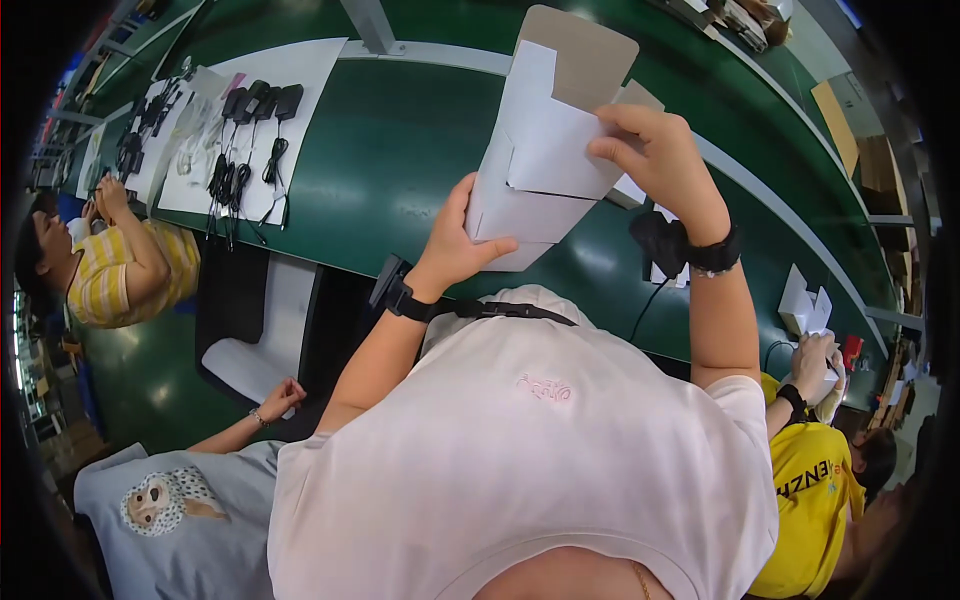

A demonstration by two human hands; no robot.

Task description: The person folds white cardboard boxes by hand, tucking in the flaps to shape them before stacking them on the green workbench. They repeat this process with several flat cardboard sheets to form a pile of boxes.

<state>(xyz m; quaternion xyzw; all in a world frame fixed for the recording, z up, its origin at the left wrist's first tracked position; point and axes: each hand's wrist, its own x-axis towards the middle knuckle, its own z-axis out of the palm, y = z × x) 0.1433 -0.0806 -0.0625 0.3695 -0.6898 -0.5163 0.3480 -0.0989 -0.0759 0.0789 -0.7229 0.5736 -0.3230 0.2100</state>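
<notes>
In front of my chest a white cardboard box (545, 215), partly folded, is tilted over the green bench, with its brown-grey inner side showing on a raised flap (578, 62) at the far end. My left hand (457, 245) grips its near left corner, thumb lying across the near panel. At the right side, my right hand (665, 165) pinches the edge of a white flap (560, 150) between thumb and fingers. Both wrists carry black straps with small devices. The inside of the box is hidden from this angle.
Black power adapters (262, 102) with coiled cables lie on white sheeting (318, 75) to the left on the green bench (400, 150). Co-workers sit at both sides, one handling a white box (803, 305) at the right. A metal rail (450, 57) crosses the bench's far side.
</notes>
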